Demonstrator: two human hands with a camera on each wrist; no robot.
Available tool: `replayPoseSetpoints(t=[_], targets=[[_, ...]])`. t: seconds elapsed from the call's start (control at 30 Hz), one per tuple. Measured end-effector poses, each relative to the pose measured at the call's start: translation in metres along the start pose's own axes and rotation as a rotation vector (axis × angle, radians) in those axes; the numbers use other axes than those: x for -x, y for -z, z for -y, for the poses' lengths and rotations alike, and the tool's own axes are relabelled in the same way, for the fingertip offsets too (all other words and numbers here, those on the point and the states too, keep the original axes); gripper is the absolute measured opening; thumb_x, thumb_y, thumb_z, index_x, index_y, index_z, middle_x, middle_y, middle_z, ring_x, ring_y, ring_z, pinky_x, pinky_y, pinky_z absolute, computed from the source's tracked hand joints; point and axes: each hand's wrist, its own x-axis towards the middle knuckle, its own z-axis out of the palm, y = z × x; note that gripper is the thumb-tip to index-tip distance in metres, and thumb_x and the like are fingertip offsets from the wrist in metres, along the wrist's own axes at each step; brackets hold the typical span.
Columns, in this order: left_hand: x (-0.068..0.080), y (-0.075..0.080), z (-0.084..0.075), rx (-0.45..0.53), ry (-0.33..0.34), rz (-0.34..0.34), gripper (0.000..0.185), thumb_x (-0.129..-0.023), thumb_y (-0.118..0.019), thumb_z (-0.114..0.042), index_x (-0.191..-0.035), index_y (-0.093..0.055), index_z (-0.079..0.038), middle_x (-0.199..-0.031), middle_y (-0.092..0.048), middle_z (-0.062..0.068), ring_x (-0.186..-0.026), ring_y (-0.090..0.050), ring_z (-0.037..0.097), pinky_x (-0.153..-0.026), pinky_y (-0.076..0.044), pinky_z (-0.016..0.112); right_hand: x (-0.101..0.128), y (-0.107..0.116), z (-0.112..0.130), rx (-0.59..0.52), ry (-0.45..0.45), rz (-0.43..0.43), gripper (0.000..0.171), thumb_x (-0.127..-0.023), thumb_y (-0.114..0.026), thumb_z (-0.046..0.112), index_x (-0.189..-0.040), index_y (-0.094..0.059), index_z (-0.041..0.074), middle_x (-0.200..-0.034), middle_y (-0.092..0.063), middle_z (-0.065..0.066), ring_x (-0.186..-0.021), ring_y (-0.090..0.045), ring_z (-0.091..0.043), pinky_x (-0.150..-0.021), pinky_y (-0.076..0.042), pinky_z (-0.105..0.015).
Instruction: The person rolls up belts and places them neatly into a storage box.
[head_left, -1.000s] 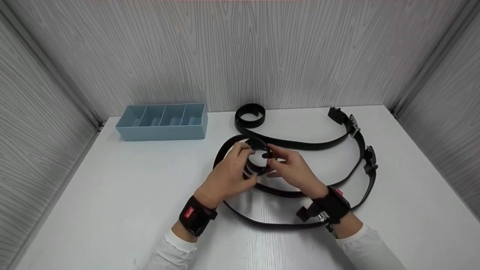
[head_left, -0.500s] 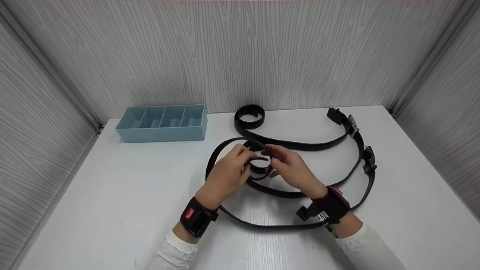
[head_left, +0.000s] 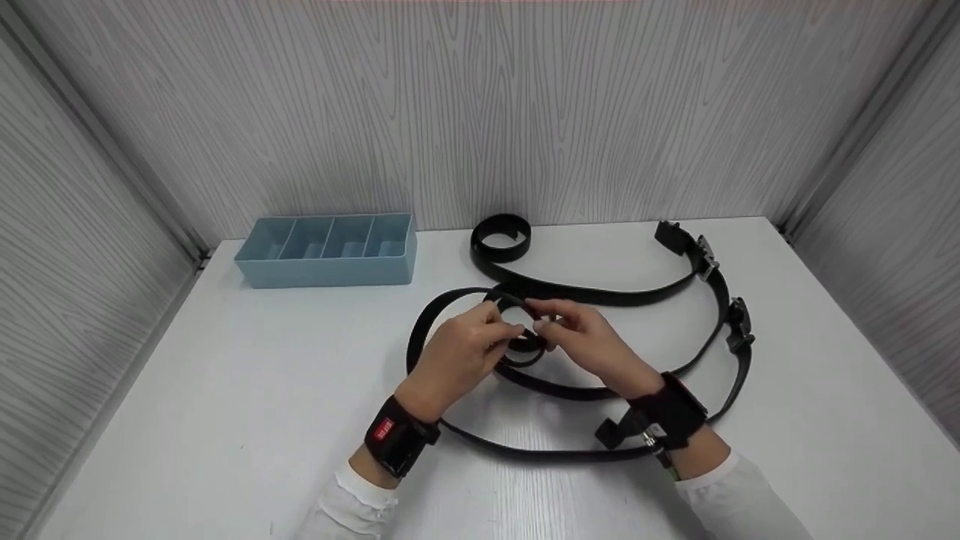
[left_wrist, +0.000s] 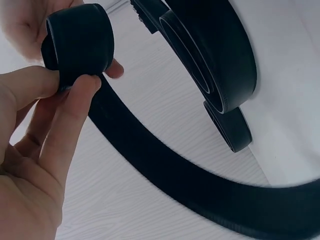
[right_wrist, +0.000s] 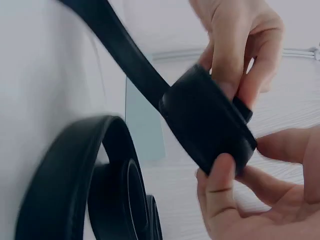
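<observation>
Grey wood-pattern walls stand on three sides of a white table. At the back left of it there is a light blue organizer tray with four compartments.

Near the middle of the table, both hands meet above the surface and hold the rolled end of a black belt. The left hand pinches the roll between thumb and fingers; in the left wrist view the thumb and forefinger press on the tight roll from the near side. The right hand holds the same roll from the other side, with its fingers curled around it; in the right wrist view its thumb lies on the outer layer of the roll. The free part of this belt goes out from the roll to the left in a wide loop, then passes under the left wrist and runs along the front of the table toward the right.

A second black belt lies behind the hands. Its far end is rolled in a small coil near the back wall, and its strap curves to the right. Two belt buckles rest at the right side of the table, one behind the other. Each wrist carries a black band with a camera, and white sleeves show below.
</observation>
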Motion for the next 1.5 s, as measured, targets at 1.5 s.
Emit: replayPoseSetpoints(t=[1.5], targets=[[-0.004, 0.031, 0.015, 0.166, 0.418, 0.11, 0.006, -0.098, -0.074, -0.013, -0.097, -0.074, -0.008, -0.099, -0.077, 0.005, -0.096, -0.072, 0.02, -0.086, -0.057, 0.04, -0.01, -0.006, 0.003, 0.041, 0.118, 0.051, 0.049, -0.102, -0.065, 0.004, -0.149, -0.054, 0.0, -0.139, -0.064, -0.019, -0.108, -0.069, -0.026, -0.094, -0.056, -0.05]])
